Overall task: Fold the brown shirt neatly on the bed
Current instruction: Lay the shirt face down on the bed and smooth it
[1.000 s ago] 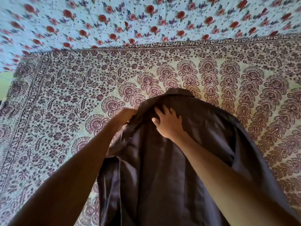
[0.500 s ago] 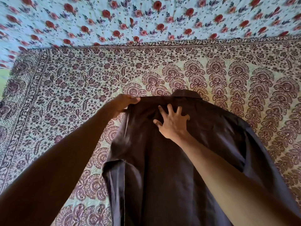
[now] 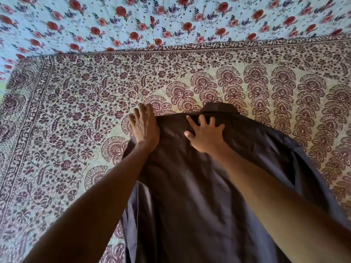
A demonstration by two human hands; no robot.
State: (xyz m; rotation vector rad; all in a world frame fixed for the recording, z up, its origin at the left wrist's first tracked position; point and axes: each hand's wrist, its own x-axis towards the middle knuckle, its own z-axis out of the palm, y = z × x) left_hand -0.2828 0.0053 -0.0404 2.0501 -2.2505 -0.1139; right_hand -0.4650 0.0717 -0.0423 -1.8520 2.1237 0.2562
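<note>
One brown shirt [image 3: 190, 186] lies back-up on the bed [image 3: 66, 130], collar [image 3: 218, 108] just beyond my fingertips. My left hand [image 3: 145, 128] rests flat on the folded shoulder edge, fingers [image 3: 141, 111] extended, gripping nothing. My right hand [image 3: 206, 136] presses beside it, fingers splayed, likely to pin the fold. Two patterned bedcovers: a maroon paisley cover [image 3: 284, 92] and a rose-print sheet [image 3: 171, 19] beyond.

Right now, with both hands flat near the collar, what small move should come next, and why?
Probably fold the right sleeve inward. The left side of the brown shirt already looks folded under the left hand, while the right side lies spread beyond the right hand.
</note>
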